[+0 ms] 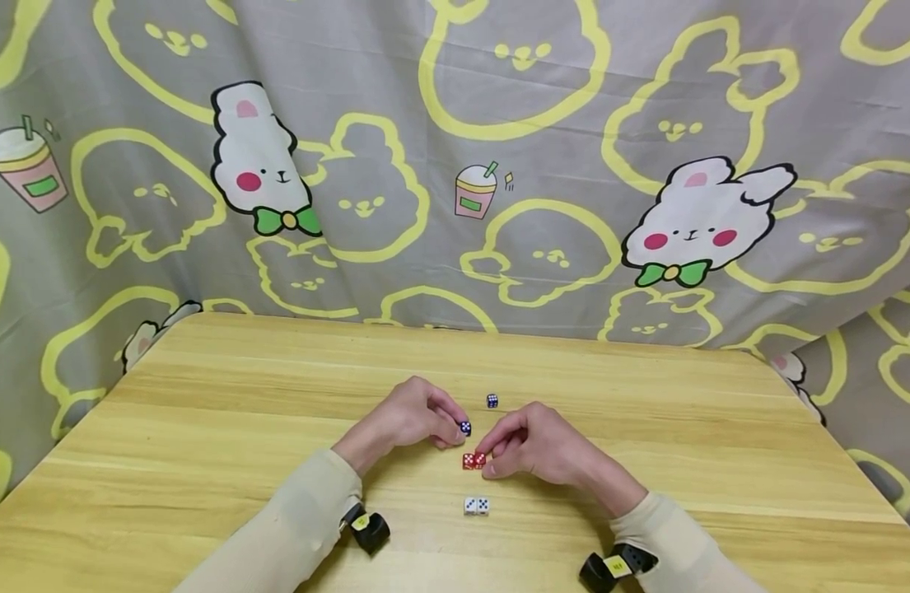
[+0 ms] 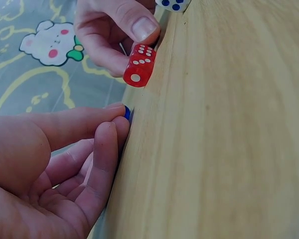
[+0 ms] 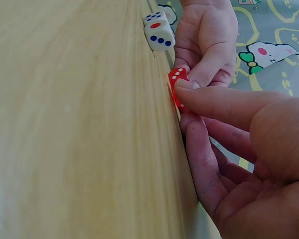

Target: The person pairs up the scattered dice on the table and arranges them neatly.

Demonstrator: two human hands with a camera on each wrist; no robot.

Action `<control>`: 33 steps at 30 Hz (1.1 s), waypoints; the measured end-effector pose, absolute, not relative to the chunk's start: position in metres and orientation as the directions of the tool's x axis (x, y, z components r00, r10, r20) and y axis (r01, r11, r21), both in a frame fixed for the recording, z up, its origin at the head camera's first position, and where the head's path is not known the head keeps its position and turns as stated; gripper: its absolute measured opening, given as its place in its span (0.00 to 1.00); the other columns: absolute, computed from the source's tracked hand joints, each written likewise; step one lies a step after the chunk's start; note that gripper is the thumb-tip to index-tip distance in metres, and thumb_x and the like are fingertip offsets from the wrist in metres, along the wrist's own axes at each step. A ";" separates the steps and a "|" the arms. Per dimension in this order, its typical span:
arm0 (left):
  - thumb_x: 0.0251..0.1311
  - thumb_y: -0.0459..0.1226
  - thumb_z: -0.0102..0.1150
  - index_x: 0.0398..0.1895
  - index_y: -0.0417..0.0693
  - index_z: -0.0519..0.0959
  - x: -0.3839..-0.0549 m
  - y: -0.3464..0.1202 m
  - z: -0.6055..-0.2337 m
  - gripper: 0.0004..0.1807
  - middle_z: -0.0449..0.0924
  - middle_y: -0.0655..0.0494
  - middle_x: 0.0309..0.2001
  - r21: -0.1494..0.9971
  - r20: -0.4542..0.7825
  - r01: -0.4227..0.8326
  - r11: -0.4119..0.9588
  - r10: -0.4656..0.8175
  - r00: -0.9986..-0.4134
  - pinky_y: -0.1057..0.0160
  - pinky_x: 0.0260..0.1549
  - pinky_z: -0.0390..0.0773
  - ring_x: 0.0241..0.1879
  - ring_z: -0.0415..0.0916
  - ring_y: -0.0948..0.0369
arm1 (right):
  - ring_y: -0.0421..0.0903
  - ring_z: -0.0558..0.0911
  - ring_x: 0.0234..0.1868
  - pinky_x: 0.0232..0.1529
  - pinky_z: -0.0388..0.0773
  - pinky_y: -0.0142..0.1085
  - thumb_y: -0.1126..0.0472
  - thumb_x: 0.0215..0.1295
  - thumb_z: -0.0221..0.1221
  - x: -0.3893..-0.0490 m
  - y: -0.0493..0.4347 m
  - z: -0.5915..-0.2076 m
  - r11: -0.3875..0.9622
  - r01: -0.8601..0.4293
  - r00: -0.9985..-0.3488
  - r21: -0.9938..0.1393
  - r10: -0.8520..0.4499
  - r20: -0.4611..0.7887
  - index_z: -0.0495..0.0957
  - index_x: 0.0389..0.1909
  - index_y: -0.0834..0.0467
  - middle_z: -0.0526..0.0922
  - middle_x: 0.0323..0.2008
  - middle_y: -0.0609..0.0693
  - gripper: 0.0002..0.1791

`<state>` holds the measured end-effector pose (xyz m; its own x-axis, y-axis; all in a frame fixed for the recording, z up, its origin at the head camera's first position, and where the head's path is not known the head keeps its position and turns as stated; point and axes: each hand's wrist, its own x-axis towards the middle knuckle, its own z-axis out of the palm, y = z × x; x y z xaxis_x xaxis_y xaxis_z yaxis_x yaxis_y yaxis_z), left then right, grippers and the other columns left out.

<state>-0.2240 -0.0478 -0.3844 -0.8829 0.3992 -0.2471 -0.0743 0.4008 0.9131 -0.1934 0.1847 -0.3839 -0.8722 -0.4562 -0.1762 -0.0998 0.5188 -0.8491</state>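
Note:
Between thumb and fingertips, my left hand (image 1: 410, 417) pinches a blue die (image 1: 465, 427) at the wooden table. In the left wrist view, only a sliver of that blue die (image 2: 127, 113) shows past the fingers. My right hand (image 1: 547, 446) pinches the right one of two red dice (image 1: 480, 459), thumb on its near side. The other red die (image 1: 468, 462) sits directly to its left. In the right wrist view, the thumb covers part of the red dice (image 3: 178, 75). A second blue die (image 1: 492, 401) lies farther back, beyond both hands.
Two white dice (image 1: 477, 506) stand side by side nearer the table's front. The wooden tabletop (image 1: 203, 461) extends around the hands. Behind it hangs a grey curtain (image 1: 395, 82) with yellow outlines and rabbit prints. Black cameras (image 1: 371, 534) are strapped at both wrists.

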 end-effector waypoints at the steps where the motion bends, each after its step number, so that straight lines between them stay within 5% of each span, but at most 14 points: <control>1: 0.54 0.27 0.76 0.39 0.37 0.89 -0.224 -0.048 -0.384 0.09 0.91 0.50 0.29 0.913 -0.249 -0.076 0.401 0.400 -0.882 0.67 0.31 0.84 0.26 0.84 0.64 | 0.42 0.80 0.31 0.29 0.75 0.27 0.63 0.52 0.81 -0.193 0.185 -0.384 0.517 -0.098 -0.872 -0.850 -0.456 -0.178 0.92 0.36 0.54 0.86 0.29 0.46 0.11; 33: 0.55 0.28 0.76 0.39 0.38 0.89 -0.224 -0.048 -0.386 0.09 0.91 0.51 0.30 0.911 -0.241 -0.062 0.408 0.404 -0.882 0.67 0.31 0.85 0.25 0.84 0.64 | 0.42 0.80 0.31 0.28 0.73 0.27 0.61 0.52 0.81 -0.194 0.186 -0.385 0.514 -0.108 -0.869 -0.851 -0.464 -0.170 0.92 0.37 0.54 0.86 0.29 0.45 0.11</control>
